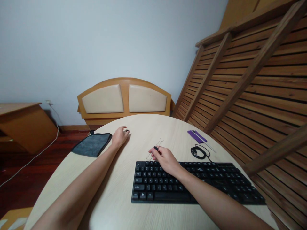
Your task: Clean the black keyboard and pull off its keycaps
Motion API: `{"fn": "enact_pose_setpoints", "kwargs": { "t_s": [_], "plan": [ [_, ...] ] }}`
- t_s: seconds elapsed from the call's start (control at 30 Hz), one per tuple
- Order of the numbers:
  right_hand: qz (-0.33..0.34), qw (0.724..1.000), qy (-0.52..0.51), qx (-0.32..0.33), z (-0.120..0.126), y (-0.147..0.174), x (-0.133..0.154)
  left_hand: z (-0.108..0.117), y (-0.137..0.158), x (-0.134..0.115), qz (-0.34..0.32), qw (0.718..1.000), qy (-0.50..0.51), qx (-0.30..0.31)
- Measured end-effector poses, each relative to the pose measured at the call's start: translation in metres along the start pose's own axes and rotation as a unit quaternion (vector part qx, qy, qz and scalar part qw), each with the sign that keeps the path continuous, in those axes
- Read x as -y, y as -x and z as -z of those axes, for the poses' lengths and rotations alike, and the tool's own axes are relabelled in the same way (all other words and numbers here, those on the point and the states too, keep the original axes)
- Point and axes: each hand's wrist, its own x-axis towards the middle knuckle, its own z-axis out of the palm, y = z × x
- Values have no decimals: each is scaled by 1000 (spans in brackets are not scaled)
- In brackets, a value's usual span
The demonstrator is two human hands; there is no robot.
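Observation:
My right hand [165, 158] is closed around the black middle of a wire keycap puller [156, 148]. The puller's thin wire ends stick out on both sides of my fingers, above the top left part of a black keyboard [165, 195]. My right forearm crosses over the keyboard. Farther off to the left, my left hand [120, 136] is over the table with its fingers curled. A small black piece, apparently a keycap [127, 130], shows at those fingertips. Beside that hand lies a dark grey zip pouch [92, 145].
On the round, pale wooden table [115, 191], a coiled black cable [199, 152], a purple cloth [195, 136] and a thin light stick [208, 145] lie at the right. A slatted wooden frame [240, 86] leans close along the right side. A headboard [126, 95] stands behind.

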Motion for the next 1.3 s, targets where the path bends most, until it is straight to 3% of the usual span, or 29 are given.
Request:
{"fn": "enact_pose_setpoints", "kwargs": {
  "t_s": [0.13,0.3,0.53,0.67,0.8,0.93,1.1,1.3],
  "plan": [
    [43,999,-8,-10,1,3,10,5,23,-27,-27,996,84,-1],
    [132,987,93,14,0,7,22,16,73,-57,-61,977,196,50],
    [173,969,171,39,-1,13,27,31,129,-65,-44,923,357,138],
    [176,969,169,45,0,15,24,34,127,-58,11,905,382,189],
    [175,970,162,45,0,17,21,39,115,-48,70,905,372,193],
    [178,971,155,32,1,18,20,47,109,-42,37,926,320,195],
    [176,975,131,43,3,19,21,53,113,-43,-29,933,272,235],
    [174,975,126,50,2,17,24,49,129,-56,-34,903,323,280]
  ]
}}
